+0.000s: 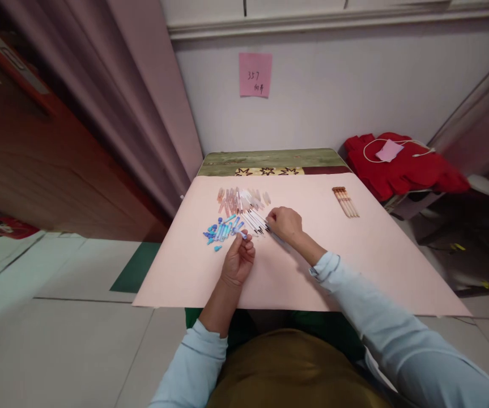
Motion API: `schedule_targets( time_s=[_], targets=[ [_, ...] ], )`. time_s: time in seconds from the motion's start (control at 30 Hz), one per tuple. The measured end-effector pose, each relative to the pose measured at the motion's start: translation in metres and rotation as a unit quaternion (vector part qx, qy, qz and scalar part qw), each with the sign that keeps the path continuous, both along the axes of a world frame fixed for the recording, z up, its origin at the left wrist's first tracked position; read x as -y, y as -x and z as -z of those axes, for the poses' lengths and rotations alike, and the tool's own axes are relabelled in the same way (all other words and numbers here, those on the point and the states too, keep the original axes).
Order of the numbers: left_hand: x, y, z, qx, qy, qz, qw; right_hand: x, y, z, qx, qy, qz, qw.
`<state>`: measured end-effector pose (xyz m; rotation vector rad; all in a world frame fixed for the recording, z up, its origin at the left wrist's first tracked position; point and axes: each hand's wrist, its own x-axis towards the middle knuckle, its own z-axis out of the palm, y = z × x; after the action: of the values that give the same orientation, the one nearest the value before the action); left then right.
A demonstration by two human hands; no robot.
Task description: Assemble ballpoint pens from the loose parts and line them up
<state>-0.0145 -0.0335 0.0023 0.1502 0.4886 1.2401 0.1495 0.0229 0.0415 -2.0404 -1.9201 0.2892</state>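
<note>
A pale pink sheet point(354, 260) covers a small table. On it lie several blue pen caps and tips point(221, 230), a row of clear pinkish pen barrels point(239, 198) and a bunch of thin white refills point(253, 220). My left hand point(238, 262) is closed in a pinch on a small blue pen part at the edge of the blue pile. My right hand point(285, 224) rests with fingers curled on the right end of the white refills. A few finished brown-and-white pens point(345, 202) lie apart at the far right.
Behind the table is a white wall with a pink note point(255, 75). A red cloth with a white cable point(401, 164) lies on a seat to the right. A curtain point(142, 113) and a wooden door point(35, 158) stand left. Tiled floor surrounds the table.
</note>
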Motion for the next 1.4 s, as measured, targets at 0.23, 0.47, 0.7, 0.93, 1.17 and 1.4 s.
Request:
schedule_targets(
  time_s=[0.23, 0.47, 0.7, 0.93, 1.17, 1.4],
  targets=[
    [-0.001, 0.002, 0.003, 0.004, -0.004, 0.003, 1.0, -0.033, 0.018, 0.005, 0.085, 0.072, -0.005, 0.994],
    [-0.002, 0.004, 0.007, 0.011, -0.001, 0.007, 1.0, -0.035, 0.021, 0.002, 0.107, 0.064, -0.025, 0.992],
    [0.0, 0.004, 0.006, -0.001, -0.021, 0.027, 0.999, 0.012, 0.005, -0.021, 0.025, -0.024, -0.003, 0.999],
    [0.0, 0.0, -0.003, -0.016, 0.007, 0.048, 0.999, 0.087, 0.01, -0.001, -0.187, -0.04, -0.054, 0.98],
    [0.001, 0.0, -0.001, -0.007, 0.0, 0.019, 1.0, 0.108, -0.005, 0.016, -0.217, -0.098, -0.037, 0.97],
    [-0.004, 0.0, -0.001, 0.016, 0.01, -0.026, 0.999, 0.108, -0.053, 0.022, -0.113, -0.042, 0.115, 0.986]
  ],
)
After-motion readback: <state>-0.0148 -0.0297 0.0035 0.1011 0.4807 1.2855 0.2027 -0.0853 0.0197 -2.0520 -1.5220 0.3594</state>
